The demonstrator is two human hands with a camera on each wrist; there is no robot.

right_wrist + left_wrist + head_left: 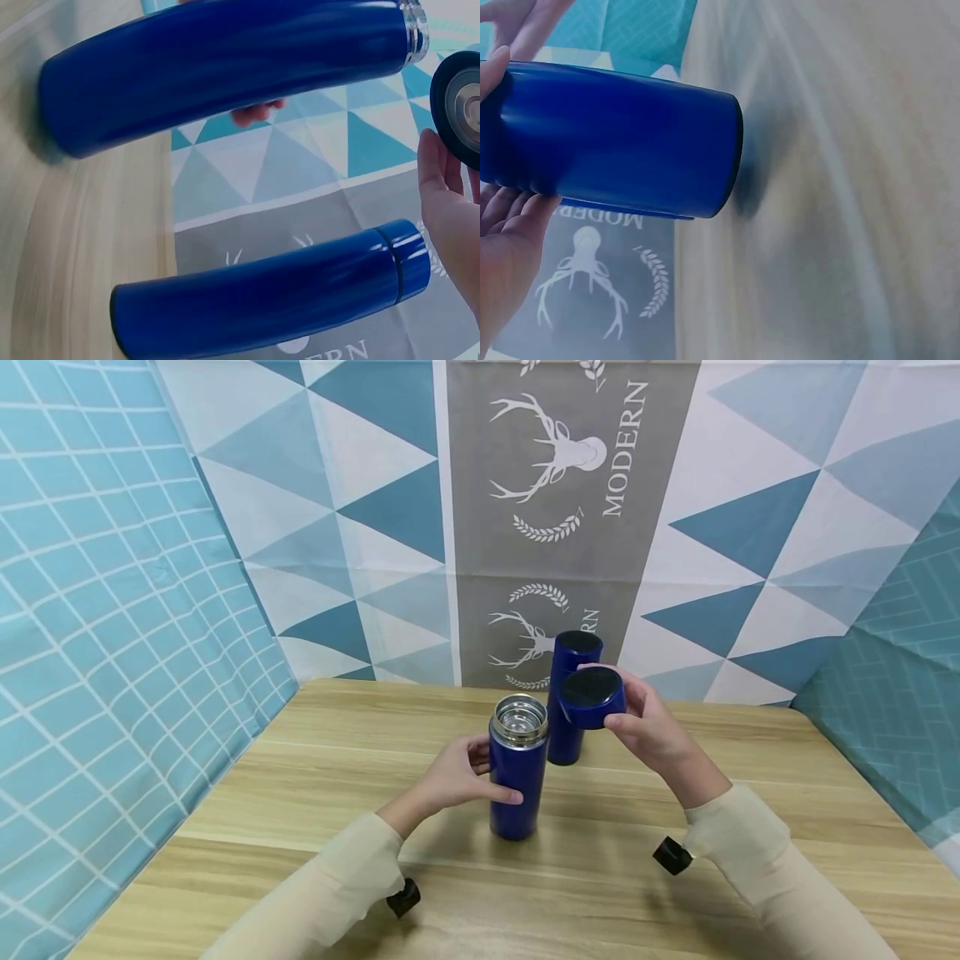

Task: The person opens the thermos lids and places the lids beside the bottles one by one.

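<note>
An uncapped blue thermos (pixel 517 818) with a bare steel mouth stands upright at the middle of the table. My left hand (pixel 459 775) grips its body from the left side, the thumb across the front. To the right and above the rim, my right hand (pixel 651 728) holds the thermos's blue lid (pixel 592 687) with a dark top, apart from the bottle. The right wrist view shows the underside of that lid (pixel 466 105), with a dark rim and a pale metallic centre. Behind stands a second blue thermos (pixel 564 745), capped and touched by neither hand.
Both thermoses stand on a wood-grain table (pixel 300 852). A patterned cloth (pixel 540 552) with deer heads and triangles hangs behind its far edge. Light blue tiled cloth (pixel 112 610) covers the left side, and teal cloth (pixel 892 693) hangs on the right.
</note>
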